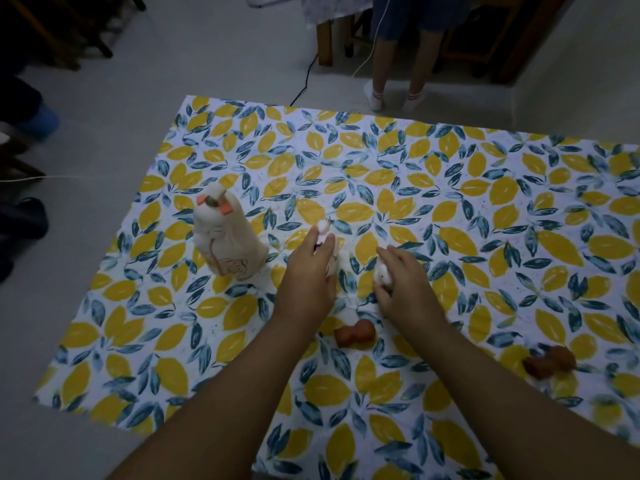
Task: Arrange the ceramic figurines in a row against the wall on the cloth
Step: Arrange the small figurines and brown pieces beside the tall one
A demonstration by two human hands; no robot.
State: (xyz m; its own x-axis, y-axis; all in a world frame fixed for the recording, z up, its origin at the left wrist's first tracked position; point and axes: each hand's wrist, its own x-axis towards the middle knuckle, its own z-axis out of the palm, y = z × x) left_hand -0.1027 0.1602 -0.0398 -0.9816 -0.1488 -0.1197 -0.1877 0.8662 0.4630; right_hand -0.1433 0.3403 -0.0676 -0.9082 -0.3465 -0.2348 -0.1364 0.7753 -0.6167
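A lemon-print cloth (450, 188) lies on the pale floor. A tall cream figurine (227, 242) with orange tabs on its head stands upright at the cloth's left. My left hand (310, 271) is closed around a small white figurine (325, 233), whose round top pokes out above my fingers. Just right of it, my right hand (405, 285) grips another small white figurine (382, 277). A brown figurine (355, 332) lies on the cloth between my wrists. A second brown figurine (550, 363) lies blurred at the right.
A person's legs in white socks (398, 95) stand beyond the cloth's far edge beside a wooden table leg (325, 43). A black cable (304, 84) and a white cord (34, 177) run over the floor. Dark shoes (24, 216) sit at the left.
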